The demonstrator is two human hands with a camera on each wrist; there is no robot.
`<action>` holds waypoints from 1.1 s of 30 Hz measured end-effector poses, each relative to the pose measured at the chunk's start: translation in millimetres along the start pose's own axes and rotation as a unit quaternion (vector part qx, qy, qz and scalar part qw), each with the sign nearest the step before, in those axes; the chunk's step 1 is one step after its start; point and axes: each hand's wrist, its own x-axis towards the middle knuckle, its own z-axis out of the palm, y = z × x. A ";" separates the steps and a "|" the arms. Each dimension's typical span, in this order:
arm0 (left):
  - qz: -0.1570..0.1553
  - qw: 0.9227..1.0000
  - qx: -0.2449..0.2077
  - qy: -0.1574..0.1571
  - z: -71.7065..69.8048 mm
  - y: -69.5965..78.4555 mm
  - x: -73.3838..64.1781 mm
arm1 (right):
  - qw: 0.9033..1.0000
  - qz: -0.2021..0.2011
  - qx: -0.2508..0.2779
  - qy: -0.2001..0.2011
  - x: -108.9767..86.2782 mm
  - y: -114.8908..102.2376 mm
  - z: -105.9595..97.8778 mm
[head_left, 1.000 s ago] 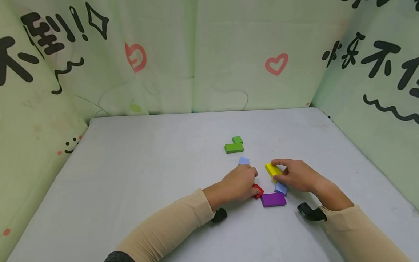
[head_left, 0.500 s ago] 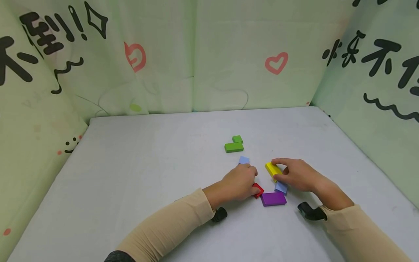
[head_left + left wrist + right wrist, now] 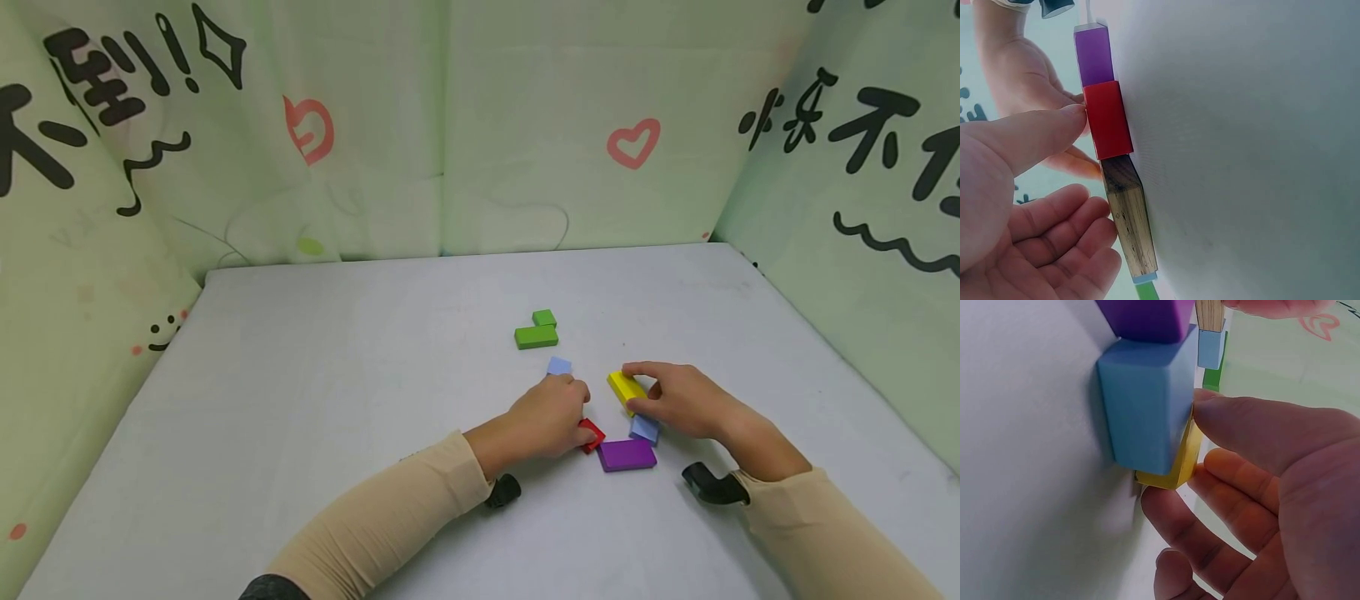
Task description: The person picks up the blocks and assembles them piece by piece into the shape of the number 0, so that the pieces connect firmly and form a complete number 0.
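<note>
My left hand [image 3: 549,418] is over the left side of a curved row of blocks. Its thumb touches a red block [image 3: 1109,122], while loosely bent fingers lie at the edge of a bare wooden block [image 3: 1133,222], which the hand hides in the head view. On the right side, my right hand [image 3: 686,403] pinches a yellow block [image 3: 621,387] between thumb and finger. A light blue block [image 3: 1141,406] stands at the yellow one's near end. Between it and the red block lies a purple block [image 3: 627,456].
Another light blue block [image 3: 558,366] sits just beyond my left hand. Farther back are a long green block [image 3: 536,337] and a smaller green block [image 3: 543,317]. A white table [image 3: 337,375] lies beneath, with printed curtains [image 3: 390,167] around its back and sides.
</note>
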 end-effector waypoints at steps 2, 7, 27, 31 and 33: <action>-0.001 1.000 0.000 -0.001 -0.5 0.1 -0.2 | 1.000 0.002 0.002 0.000 0.2 0.3 0.3; -0.002 1.000 -0.002 0.000 -0.6 0.1 -0.3 | 1.000 0.003 0.002 0.001 0.9 1.0 0.7; 0.001 1.000 -0.003 -0.001 -0.2 -0.3 -0.6 | 1.000 -0.010 0.003 0.011 -0.1 3.0 2.9; 0.003 1.000 -0.001 0.000 -1.2 0.0 -1.3 | 1.000 -0.016 0.001 0.015 -0.2 3.5 3.1; 0.005 1.000 0.000 0.000 -1.1 -0.1 -1.0 | 1.000 -0.018 0.000 0.017 -0.3 3.7 3.2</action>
